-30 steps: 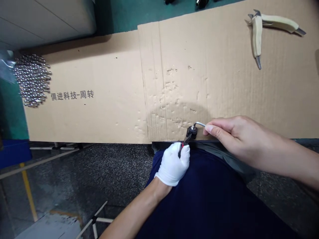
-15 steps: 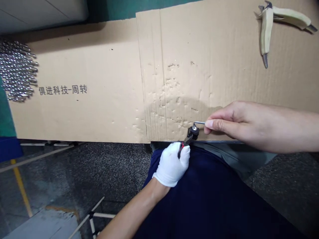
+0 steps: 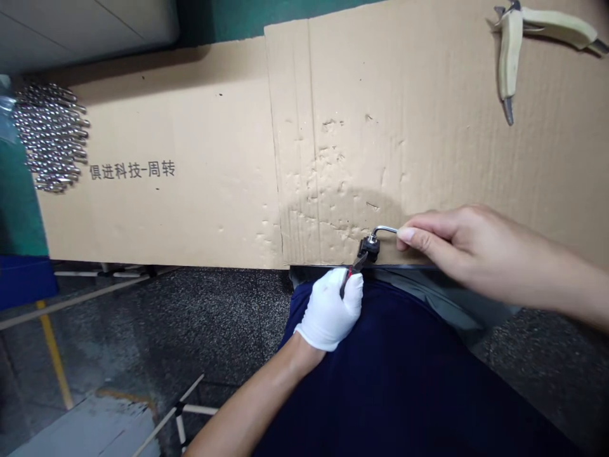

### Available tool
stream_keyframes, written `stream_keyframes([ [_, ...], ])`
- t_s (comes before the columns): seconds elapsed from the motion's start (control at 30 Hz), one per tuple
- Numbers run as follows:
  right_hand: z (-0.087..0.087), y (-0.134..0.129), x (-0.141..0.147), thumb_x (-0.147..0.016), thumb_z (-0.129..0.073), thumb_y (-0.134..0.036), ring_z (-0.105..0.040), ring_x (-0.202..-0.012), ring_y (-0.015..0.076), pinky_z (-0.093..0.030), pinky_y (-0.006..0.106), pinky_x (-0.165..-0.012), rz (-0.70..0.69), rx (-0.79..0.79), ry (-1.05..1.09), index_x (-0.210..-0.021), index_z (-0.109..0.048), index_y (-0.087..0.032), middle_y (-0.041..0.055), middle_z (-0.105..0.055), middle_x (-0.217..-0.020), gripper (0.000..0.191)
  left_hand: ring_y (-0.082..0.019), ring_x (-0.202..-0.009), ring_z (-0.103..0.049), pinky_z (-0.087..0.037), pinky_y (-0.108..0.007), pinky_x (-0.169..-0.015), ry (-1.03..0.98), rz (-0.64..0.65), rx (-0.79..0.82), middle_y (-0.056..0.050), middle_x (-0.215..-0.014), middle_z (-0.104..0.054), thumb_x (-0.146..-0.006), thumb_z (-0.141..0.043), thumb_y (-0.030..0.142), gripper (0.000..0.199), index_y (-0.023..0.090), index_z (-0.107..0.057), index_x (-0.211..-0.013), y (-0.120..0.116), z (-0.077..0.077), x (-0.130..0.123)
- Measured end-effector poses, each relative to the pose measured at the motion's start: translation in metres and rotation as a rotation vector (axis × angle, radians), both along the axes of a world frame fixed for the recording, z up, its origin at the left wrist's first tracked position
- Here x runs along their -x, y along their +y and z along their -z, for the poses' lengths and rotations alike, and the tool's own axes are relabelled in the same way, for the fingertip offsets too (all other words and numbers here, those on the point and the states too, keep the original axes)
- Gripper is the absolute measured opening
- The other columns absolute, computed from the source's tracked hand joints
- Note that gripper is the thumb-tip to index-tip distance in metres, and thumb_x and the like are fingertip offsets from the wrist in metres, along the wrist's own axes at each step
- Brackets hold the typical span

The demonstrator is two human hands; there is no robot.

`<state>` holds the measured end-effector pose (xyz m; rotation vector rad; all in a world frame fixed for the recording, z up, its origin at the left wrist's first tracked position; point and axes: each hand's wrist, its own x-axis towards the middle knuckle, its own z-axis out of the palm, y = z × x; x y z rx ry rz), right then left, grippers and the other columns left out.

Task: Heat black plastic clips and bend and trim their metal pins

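Note:
My left hand, in a white glove, is closed around the handles of pliers with a bit of red on them. Their jaws grip a small black block near the front edge of the cardboard. On top of the block sits a shiny metal fitting. My bare right hand pinches the long arm of a hex key, whose bent end reaches down to the fitting. Whether the key's tip is seated inside it is too small to tell.
Cardboard covers the bench, dented near my hands. Shiny metal pieces lie bunched at the far left. Pliers with cream handles rest spread apart at the upper right. A grey rounded object stands at the upper left.
My right hand has shifted slightly down and right, and the hex key now stands a little higher and more arched over the fitting. My left hand keeps its hold. The view has moved slightly.

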<state>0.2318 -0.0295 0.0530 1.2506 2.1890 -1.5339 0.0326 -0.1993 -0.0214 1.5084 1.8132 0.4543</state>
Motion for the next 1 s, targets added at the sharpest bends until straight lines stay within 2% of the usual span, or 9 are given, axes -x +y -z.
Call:
stream_keyframes([
  [0.07,0.003,-0.014,0.000,-0.109,-0.039,-0.043,-0.049,-0.057,0.0147,-0.029,0.032,-0.058,0.004,-0.211,-0.083,-0.079,-0.056,-0.022,-0.0021,-0.053,-0.062,0.040,-0.018,-0.065,-0.062,-0.045,-0.031,-0.066,-0.004,-0.008,0.002,-0.004,-0.072,-0.065,-0.108,-0.035,0.040,0.041,0.021,-0.058,-0.080,-0.001,0.001,0.000],
  [0.13,0.007,-0.024,0.001,-0.108,-0.039,-0.040,-0.044,-0.053,0.0155,-0.025,0.033,-0.058,0.021,-0.351,-0.153,-0.079,-0.051,-0.021,-0.0014,-0.047,-0.059,0.037,-0.018,-0.066,-0.063,-0.046,-0.031,-0.067,0.004,-0.012,0.003,-0.004,-0.072,-0.065,-0.107,-0.036,0.040,0.040,0.021,-0.060,-0.081,-0.002,0.002,0.000],
  [0.23,0.014,-0.031,0.001,-0.108,-0.037,-0.038,-0.042,-0.052,0.0162,-0.021,0.033,-0.057,0.033,-0.425,-0.186,-0.081,-0.048,-0.021,-0.0006,-0.045,-0.059,0.034,-0.018,-0.065,-0.062,-0.046,-0.031,-0.067,0.017,-0.009,0.007,-0.004,-0.072,-0.065,-0.107,-0.036,0.040,0.040,0.021,-0.059,-0.081,-0.003,0.002,0.000],
  [0.33,0.016,-0.032,0.000,-0.108,-0.036,-0.038,-0.044,-0.054,0.0174,-0.020,0.034,-0.057,0.004,-0.427,-0.175,-0.082,-0.049,-0.022,0.0000,-0.048,-0.062,0.033,-0.018,-0.065,-0.062,-0.047,-0.031,-0.067,0.016,-0.003,0.007,-0.004,-0.073,-0.065,-0.108,-0.036,0.040,0.041,0.021,-0.059,-0.081,-0.003,0.002,0.001],
  [0.5,0.010,-0.024,-0.001,-0.109,-0.038,-0.040,-0.046,-0.056,0.0153,-0.025,0.034,-0.059,0.051,-0.232,-0.128,-0.076,-0.048,-0.021,-0.0022,-0.049,-0.061,0.039,-0.018,-0.066,-0.062,-0.047,-0.031,-0.066,-0.002,0.003,0.005,-0.004,-0.073,-0.066,-0.108,-0.037,0.039,0.039,0.020,-0.060,-0.082,-0.002,0.000,0.001],
  [0.67,0.010,-0.022,-0.001,-0.109,-0.039,-0.045,-0.055,-0.068,0.0146,-0.034,0.031,-0.064,0.183,-0.002,-0.103,-0.081,-0.059,-0.022,-0.0035,-0.060,-0.071,0.041,-0.019,-0.067,-0.064,-0.048,-0.031,-0.067,-0.005,0.006,-0.003,-0.005,-0.074,-0.067,-0.108,-0.036,0.039,0.040,0.020,-0.060,-0.082,-0.001,0.001,0.001],
  [0.83,0.014,-0.014,-0.001,-0.107,-0.041,-0.053,-0.042,-0.058,0.0134,-0.033,0.029,-0.055,0.239,0.313,-0.066,-0.087,-0.064,-0.022,-0.0040,-0.047,-0.065,0.043,-0.019,-0.069,-0.066,-0.051,-0.031,-0.070,0.002,-0.002,0.000,-0.006,-0.078,-0.070,-0.108,-0.037,0.039,0.039,0.020,-0.062,-0.086,-0.001,0.002,0.001],
  [1.0,0.016,0.001,-0.008,-0.105,-0.047,-0.053,-0.037,-0.057,0.0128,-0.029,0.027,-0.053,0.198,0.401,-0.011,-0.086,-0.064,-0.021,-0.0038,-0.042,-0.064,0.041,-0.019,-0.069,-0.066,-0.051,-0.031,-0.070,0.009,-0.003,-0.017,-0.006,-0.076,-0.069,-0.108,-0.037,0.040,0.039,0.020,-0.062,-0.084,-0.001,0.003,0.001],
])
